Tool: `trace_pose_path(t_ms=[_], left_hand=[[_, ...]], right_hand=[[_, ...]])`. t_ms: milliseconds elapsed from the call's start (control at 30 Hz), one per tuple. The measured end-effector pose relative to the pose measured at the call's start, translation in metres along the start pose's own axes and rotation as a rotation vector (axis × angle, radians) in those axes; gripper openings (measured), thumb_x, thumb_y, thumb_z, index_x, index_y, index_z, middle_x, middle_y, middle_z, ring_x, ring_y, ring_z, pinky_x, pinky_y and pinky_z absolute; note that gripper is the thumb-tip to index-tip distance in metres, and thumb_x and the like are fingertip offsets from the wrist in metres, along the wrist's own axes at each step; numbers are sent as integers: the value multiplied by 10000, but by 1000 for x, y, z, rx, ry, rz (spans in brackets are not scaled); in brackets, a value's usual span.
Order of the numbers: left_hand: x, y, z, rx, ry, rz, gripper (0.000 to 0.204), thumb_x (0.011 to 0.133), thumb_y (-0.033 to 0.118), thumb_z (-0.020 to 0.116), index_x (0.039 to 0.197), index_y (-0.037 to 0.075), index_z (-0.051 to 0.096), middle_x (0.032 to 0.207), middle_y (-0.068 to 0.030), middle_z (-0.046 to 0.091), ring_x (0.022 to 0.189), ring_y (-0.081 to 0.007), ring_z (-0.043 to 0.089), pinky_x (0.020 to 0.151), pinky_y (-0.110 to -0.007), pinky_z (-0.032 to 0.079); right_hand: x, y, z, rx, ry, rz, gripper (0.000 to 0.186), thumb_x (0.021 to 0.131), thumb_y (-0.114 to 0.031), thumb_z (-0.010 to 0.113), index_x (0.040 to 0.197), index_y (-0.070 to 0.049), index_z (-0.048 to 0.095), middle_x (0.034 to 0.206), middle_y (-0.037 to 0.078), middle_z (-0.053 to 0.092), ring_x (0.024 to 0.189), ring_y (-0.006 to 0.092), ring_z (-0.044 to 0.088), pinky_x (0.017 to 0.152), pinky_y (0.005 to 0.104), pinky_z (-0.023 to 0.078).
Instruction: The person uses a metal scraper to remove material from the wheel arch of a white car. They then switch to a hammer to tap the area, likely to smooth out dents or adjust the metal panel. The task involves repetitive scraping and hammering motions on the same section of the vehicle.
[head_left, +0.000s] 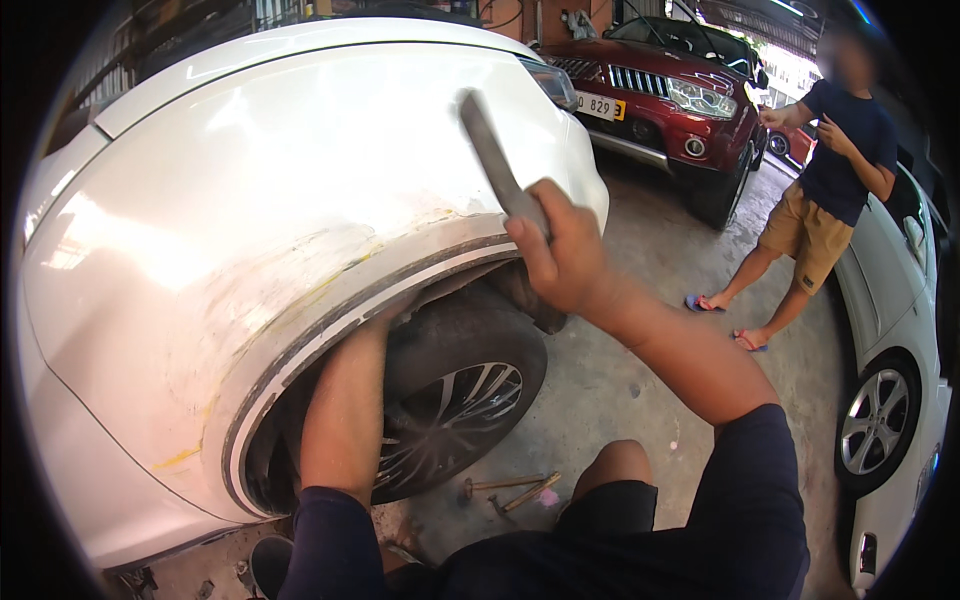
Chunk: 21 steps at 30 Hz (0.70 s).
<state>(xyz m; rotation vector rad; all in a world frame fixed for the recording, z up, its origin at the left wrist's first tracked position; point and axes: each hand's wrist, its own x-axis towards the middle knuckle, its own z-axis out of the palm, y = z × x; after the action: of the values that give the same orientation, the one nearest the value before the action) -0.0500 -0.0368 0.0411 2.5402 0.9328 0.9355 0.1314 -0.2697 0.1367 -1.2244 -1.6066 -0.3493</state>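
My right hand (550, 240) grips a flat dark metal bar (490, 150), raised at a slant over the front fender of a white car (230, 150). The bar is slightly blurred. Scuffs and yellowish marks (320, 280) run along the flared wheel arch (410, 260). My left forearm (345, 400) reaches up into the wheel well above the black tire (450, 330), with its alloy wheel (450, 420); my left hand is hidden behind the arch.
Two hammers (515, 490) lie on the concrete floor (650, 390) beside my knee. A person (830, 150) in dark shirt and sandals stands at right, hands raised. A maroon SUV (660, 110) is parked behind, another light-coloured car (890, 300) at the right.
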Motion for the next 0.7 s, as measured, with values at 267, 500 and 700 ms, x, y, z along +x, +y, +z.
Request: trace_pose_path(t_ms=[267,500,700], left_hand=[[-12,18,-12,-104,-41,46,824,1046,705,373,1652,146,361,1699,-143,370,1573,-309,329,1284,-467,282],[-14,23,-15,-2396,-46,-236,807,1081,664,288,1642,86,349,1700,-167,349,1556,-349,344,1271,-494,320],[-12,9,-2,-2159,-330,214,817,1073,686,289,1639,99,352,1697,-162,353,1550,-344,353,1271,-489,321]], right_hand=[[0,-10,5,19,62,-71,283,1043,-261,661,1030,13,594,719,235,664,683,431,700,635,453,519],[11,-25,-6,65,100,-30,333,1042,-285,700,1067,39,626,742,179,683,682,198,688,632,341,510],[-3,-11,-1,-161,134,-261,339,1048,-314,679,1081,16,608,733,181,667,658,245,696,632,346,519]])
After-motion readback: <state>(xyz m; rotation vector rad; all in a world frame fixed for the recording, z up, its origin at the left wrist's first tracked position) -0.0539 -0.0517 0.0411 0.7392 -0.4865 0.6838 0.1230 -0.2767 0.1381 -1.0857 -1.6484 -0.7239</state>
